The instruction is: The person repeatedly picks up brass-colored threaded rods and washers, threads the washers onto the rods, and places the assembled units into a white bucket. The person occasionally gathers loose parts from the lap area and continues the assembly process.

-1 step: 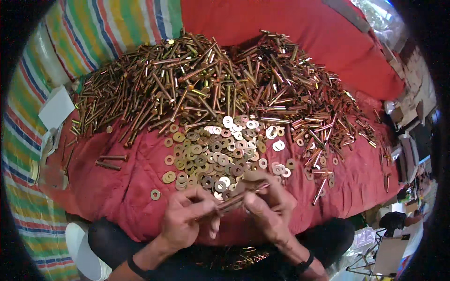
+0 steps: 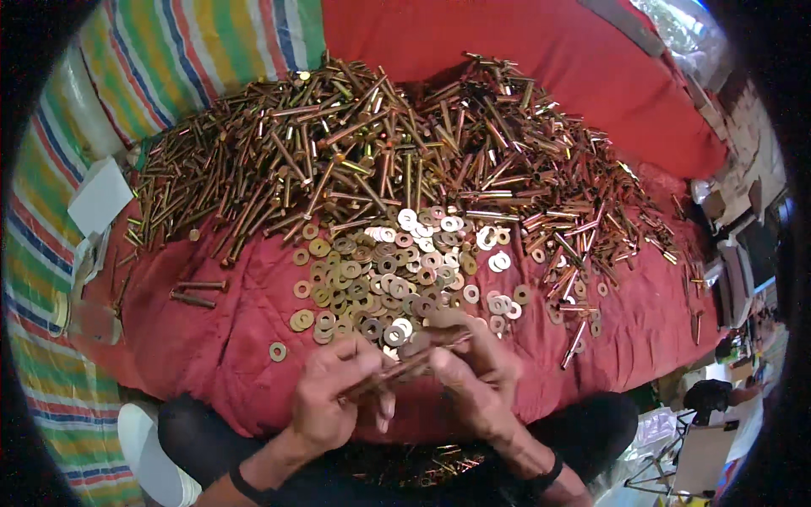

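On the far left lies one striped sheet (image 2: 51, 253) with one white box (image 2: 100, 196) on it. Next comes one red cloth (image 2: 220, 346). Two bolts (image 2: 196, 292) lie alone on it, and one single washer (image 2: 278, 351) sits nearby. Behind them is one big pile of bolts (image 2: 380, 152), too many to count. In front of it is one heap of washers (image 2: 380, 270), also too many to count. Low in the middle, the left hand (image 2: 334, 397) and the right hand (image 2: 477, 380) each close their grip on one long bolt (image 2: 405, 363), held between them, just above the cloth's near edge. More bolts (image 2: 591, 245) lie scattered to the right.
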The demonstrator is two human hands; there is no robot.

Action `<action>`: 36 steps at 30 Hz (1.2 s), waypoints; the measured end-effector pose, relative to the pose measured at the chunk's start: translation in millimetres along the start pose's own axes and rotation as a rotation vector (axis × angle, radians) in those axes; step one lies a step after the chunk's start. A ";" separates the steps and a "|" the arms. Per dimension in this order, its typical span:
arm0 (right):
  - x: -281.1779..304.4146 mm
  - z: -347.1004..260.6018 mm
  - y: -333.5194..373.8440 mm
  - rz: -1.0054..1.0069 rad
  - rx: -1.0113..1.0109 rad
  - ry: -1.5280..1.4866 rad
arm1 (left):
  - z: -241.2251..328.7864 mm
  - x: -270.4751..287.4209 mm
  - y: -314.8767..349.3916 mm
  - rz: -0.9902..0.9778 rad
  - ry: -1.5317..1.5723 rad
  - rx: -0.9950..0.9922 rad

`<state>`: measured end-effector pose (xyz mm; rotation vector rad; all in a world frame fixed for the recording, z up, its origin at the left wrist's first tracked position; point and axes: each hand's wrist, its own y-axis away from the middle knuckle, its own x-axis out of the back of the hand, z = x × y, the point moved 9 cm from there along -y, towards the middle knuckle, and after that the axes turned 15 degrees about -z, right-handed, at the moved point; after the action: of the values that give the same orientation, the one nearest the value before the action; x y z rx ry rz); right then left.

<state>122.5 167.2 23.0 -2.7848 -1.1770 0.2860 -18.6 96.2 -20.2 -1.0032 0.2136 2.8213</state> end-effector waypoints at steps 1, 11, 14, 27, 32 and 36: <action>-9.1 4.6 -3.3 -0.056 -0.018 -0.016 | -1.1 2.1 -0.1 0.053 0.060 -0.021; 69.7 -36.1 -24.1 0.147 -0.068 0.576 | -4.6 -19.0 -4.2 -0.113 -0.095 0.248; 99.2 -21.1 -51.6 0.236 -0.064 0.801 | -4.9 -16.2 -1.9 -0.071 -0.189 0.261; 100.7 23.0 -103.1 0.023 -0.072 1.385 | -14.3 -6.8 -3.4 -0.049 -0.191 0.220; 100.0 5.3 -74.2 -0.086 0.052 1.351 | -13.4 -7.9 -3.6 -0.068 -0.154 0.173; 113.2 7.7 -63.6 -0.129 -0.120 1.150 | -10.5 -8.0 -1.5 -0.049 -0.204 0.156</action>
<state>153.7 293.0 11.3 -2.2144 -0.9914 -1.2357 -5.8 95.1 -23.3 -0.6742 0.3724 2.7858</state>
